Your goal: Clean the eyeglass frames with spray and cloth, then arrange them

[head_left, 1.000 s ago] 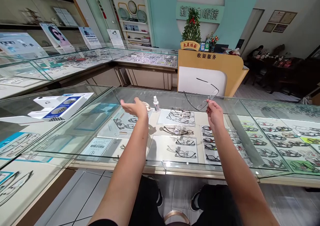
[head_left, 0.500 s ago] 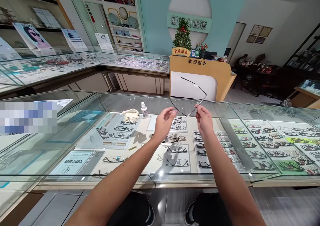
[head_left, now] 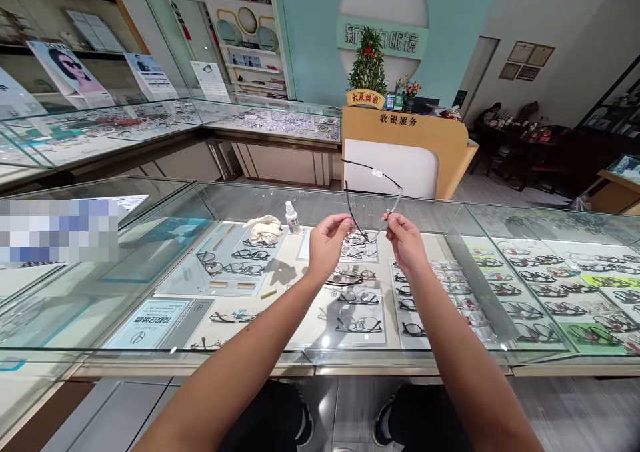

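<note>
A pair of eyeglasses (head_left: 395, 202) with thin dark temples and a small white tag is held up above the glass counter. My right hand (head_left: 404, 239) pinches the frame near its lens end. My left hand (head_left: 327, 242) is at the frame's other side, thumb and forefinger pressed together close to a dark temple; whether they grip it is too small to tell. Left of my hands, a cream cloth (head_left: 265, 230) and a small white bottle (head_left: 292, 218) stand on the counter. More eyeglasses (head_left: 359, 324) lie on trays beneath my hands.
The glass counter (head_left: 240, 355) runs across in front of me, with rows of frames (head_left: 537, 332) at the right. Beyond it stand a wooden cashier desk (head_left: 450, 147) with a plant (head_left: 367, 65), and another display case (head_left: 280, 124). A person sits far back right.
The eyeglasses have turned and shifted left, their temples now pointing more to the left. My left fingers have closed together beside the frame.
</note>
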Action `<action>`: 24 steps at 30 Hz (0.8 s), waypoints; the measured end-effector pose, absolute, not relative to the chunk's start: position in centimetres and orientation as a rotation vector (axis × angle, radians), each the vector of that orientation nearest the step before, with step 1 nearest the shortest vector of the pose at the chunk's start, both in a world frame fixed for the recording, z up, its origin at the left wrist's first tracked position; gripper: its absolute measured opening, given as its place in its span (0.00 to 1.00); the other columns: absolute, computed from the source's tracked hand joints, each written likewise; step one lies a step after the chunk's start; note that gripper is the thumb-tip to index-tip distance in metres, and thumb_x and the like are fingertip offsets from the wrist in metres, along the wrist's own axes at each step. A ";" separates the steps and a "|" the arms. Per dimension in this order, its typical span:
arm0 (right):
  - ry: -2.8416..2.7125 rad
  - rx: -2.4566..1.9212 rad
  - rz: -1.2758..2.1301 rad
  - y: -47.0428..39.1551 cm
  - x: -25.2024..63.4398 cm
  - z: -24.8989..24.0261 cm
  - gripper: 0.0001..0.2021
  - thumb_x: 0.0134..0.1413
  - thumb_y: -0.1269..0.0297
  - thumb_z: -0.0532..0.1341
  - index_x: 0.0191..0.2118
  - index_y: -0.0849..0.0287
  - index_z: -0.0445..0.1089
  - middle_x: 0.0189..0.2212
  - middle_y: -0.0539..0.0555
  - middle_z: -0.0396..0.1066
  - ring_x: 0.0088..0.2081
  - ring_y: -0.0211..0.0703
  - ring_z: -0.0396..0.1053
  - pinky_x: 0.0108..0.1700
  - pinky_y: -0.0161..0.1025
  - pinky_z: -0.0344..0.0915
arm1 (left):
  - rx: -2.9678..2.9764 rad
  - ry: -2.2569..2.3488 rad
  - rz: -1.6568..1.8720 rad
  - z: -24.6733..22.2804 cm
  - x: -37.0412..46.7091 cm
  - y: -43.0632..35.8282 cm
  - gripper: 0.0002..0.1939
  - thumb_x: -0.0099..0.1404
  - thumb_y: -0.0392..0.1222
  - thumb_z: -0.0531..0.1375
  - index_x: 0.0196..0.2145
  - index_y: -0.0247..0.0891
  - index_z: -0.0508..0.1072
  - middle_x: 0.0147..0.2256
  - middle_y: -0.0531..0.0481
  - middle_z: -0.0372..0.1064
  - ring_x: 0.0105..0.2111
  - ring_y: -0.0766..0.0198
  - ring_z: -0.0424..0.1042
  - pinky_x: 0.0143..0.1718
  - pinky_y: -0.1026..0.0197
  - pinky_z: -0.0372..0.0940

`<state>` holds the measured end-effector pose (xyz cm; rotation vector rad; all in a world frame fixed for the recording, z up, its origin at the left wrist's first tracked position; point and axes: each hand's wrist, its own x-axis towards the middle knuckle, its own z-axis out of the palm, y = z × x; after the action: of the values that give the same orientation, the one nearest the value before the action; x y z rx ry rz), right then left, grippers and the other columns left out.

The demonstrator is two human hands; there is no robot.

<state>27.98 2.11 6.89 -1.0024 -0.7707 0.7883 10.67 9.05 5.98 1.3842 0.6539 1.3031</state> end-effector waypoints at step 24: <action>-1.174 -1.141 0.737 1.6 27.3 6.5 0.19 0.55 0.40 0.72 0.35 0.52 0.80 0.45 0.55 0.80 0.53 0.53 0.74 0.57 0.48 0.66 | 2.341 0.970 1.817 7.0 8.3 10.5 0.31 0.72 0.43 0.61 0.70 0.40 0.66 0.69 0.38 0.66 0.74 0.44 0.57 0.71 0.40 0.52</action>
<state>27.30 1.63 6.51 -1.1411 -1.1737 0.7371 8.29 10.50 7.03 2.3411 0.9697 1.8170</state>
